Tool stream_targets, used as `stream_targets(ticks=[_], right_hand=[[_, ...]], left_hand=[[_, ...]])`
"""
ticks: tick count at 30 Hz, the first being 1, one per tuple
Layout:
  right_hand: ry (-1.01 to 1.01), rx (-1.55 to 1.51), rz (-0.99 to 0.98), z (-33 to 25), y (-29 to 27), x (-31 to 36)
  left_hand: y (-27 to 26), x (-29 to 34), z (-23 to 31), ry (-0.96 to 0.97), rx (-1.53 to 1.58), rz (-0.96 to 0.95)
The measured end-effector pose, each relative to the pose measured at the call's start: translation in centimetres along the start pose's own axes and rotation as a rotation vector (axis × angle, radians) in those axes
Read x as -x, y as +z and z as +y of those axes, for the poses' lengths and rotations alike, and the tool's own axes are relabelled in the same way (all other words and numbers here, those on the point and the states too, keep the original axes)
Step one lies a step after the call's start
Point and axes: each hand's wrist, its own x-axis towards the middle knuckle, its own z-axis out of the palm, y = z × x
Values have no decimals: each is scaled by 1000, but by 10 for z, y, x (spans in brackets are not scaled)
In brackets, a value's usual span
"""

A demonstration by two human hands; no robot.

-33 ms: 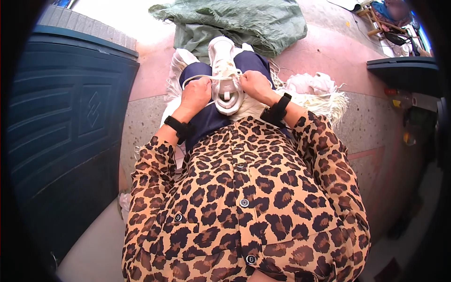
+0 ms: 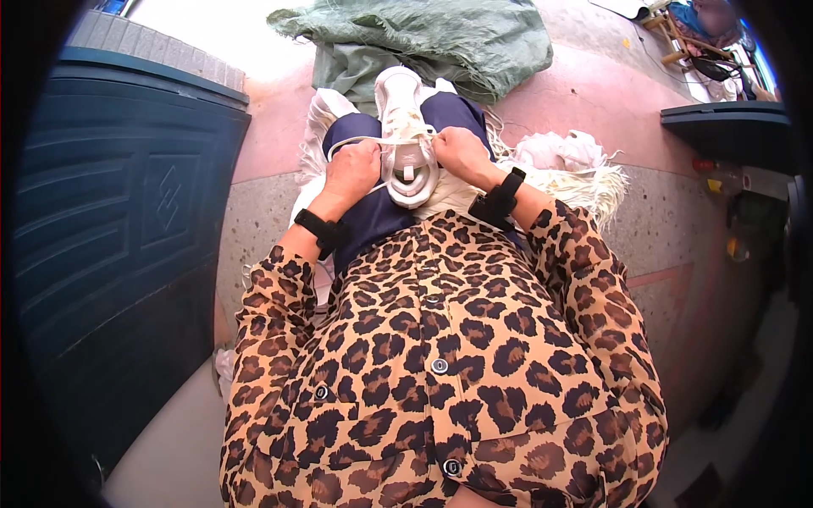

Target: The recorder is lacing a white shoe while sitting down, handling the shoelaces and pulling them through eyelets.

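A white sneaker [image 2: 403, 110] rests across my lap between my legs in dark blue trousers, its toe pointing away and its heel opening toward me. My left hand [image 2: 354, 172] is closed at the left of the shoe, gripping a white shoelace [image 2: 364, 139] that runs across to the shoe's eyelets. On the other side, my right hand [image 2: 463, 156] is closed beside the lacing, pinching lace close to the shoe. Its fingertips are partly hidden. Pale loose laces [image 2: 605, 186] lie in a bundle under and to the right of my legs.
A dark blue panelled door [image 2: 110, 212] stands close on my left. Beyond my feet, a green woven sack [image 2: 449, 42] lies on the floor. A crumpled white bundle [image 2: 559, 151] sits right of my legs. A dark ledge [image 2: 720, 118] and assorted items are at the far right.
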Motion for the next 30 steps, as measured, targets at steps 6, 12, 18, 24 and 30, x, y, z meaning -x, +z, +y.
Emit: stream_targets(ticks=[6, 12, 18, 24, 30], right_hand=[[-237, 149, 12, -9, -6, 8], [-50, -39, -211, 1, -8, -1], [-417, 272, 37, -1, -6, 7], [-332, 243, -152, -3, -6, -3], [-330, 218, -80, 3, -9, 0]], left_hand=[[-8, -6, 25, 93, -320, -150], [-1, -15, 21, 81, -291, -245], [2, 4, 31, -28, -281, -55], [13, 12, 22, 18, -325, 33], [13, 10, 29, 329, -588, 89]])
